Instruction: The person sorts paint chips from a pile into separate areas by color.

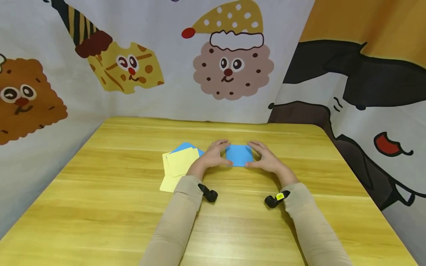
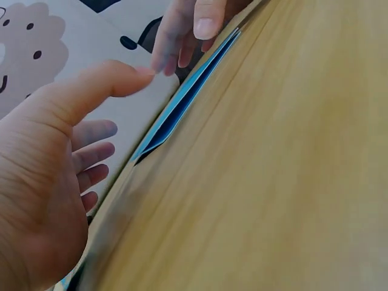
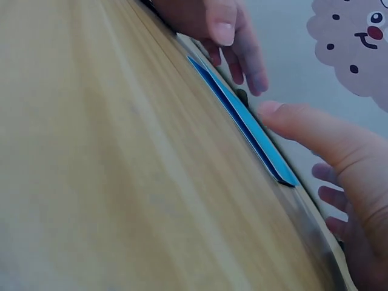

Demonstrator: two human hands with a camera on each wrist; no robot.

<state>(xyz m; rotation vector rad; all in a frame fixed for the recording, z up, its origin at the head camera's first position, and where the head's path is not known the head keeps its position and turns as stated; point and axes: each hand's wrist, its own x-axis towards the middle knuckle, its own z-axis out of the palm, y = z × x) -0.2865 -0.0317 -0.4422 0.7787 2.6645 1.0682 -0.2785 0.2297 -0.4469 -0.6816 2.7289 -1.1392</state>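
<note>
Centrally on the wooden counter [image 1: 239,232] lies a folded blue sheet [image 1: 239,155], positioned between the person's two hands. Both wrist views show its layers parted along the edge nearest the person, leaving a narrow slit.

The left hand [image 1: 213,157] stands at the sheet's left side, thumb spread well away from the fingers [image 2: 96,156], which are lightly bent; it grips nothing. The right hand [image 1: 266,159] mirrors it at the right side, thumb and fingers likewise spread wide, with nothing held. In the head view the thumbs sit near the lower corners and the forefingers near the upper ones. Whether any fingertip touches the paper cannot be told with certainty.

Left of the left hand lies a loose pile: yellow sheets [image 1: 182,162] overlapping askew, with a second blue sheet [image 1: 185,146] showing from beneath at the far side. The left arm hides part of this pile.

Each wrist carries a small black camera, the left camera [image 1: 209,194] and the right camera [image 1: 271,201], the latter bearing a yellow label [image 1: 280,196]. Both arms are covered by beige sleeves [image 1: 173,225].

Behind the counter hangs a pale printed cloth [image 1: 176,103], showing a pink biscuit figure [image 1: 233,83] in a spotted hat, a yellow cheese figure [image 1: 146,79] and a brown biscuit figure [image 1: 40,99].
</note>
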